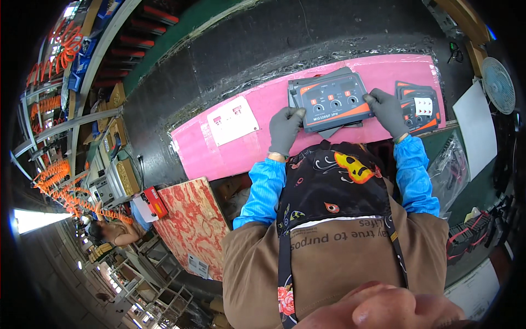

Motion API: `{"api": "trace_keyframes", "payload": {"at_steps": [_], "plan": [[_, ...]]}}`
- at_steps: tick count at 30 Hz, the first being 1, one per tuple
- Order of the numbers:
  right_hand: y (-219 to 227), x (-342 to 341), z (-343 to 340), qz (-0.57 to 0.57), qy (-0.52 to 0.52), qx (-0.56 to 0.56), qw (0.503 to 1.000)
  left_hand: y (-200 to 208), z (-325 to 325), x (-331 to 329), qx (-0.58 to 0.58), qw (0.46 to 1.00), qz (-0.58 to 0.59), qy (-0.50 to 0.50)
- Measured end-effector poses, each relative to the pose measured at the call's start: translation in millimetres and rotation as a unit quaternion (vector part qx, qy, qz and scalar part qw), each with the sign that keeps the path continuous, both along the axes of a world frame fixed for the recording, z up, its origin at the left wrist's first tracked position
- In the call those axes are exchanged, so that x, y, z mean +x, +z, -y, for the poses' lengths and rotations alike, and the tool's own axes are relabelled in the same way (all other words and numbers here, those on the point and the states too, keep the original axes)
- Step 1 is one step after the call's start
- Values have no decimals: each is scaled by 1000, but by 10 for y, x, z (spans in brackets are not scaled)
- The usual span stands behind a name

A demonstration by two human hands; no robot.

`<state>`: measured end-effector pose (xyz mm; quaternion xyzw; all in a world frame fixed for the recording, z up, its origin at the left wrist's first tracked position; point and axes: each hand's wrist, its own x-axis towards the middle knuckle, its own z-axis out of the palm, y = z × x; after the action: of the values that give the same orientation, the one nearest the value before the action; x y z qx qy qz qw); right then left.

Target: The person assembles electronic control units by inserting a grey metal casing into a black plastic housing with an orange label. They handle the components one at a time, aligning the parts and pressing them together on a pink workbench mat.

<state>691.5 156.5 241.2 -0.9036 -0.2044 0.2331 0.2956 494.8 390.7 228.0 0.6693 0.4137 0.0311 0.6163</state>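
Observation:
A dark grey control panel [332,102] with orange trim and three round dial openings is held by its two side edges. On its left edge, the fingers and thumb of my gray-gloved left hand [286,130] are closed. My right hand [388,113], gloved alike, pinches the right edge. More grey panels [344,72] show behind and below it in an uneven stack. Close to my right hand lies a second stack of similar panels [406,91], topped by a small white sheet with red marks [423,106]. Leftward, a white sheet with cutouts [233,121] rests on the pink mat [192,143].
A round fan [497,85] and a white board [475,129] stand at the far right, with a clear plastic bag [452,169] nearer. A red-patterned board [192,226] and a red box [156,202] are on the left. Beyond hang orange coiled hoses [55,176], near another person [118,233].

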Motion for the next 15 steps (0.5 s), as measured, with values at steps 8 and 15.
{"api": "trace_keyframes", "payload": {"at_steps": [8,15], "plan": [[3,-16,-7,-43,-28,50,997,50,77,16,-7,999,-4,42],[32,-39,9,-72,-45,50,995,76,122,49,36,997,-9,63]]}}
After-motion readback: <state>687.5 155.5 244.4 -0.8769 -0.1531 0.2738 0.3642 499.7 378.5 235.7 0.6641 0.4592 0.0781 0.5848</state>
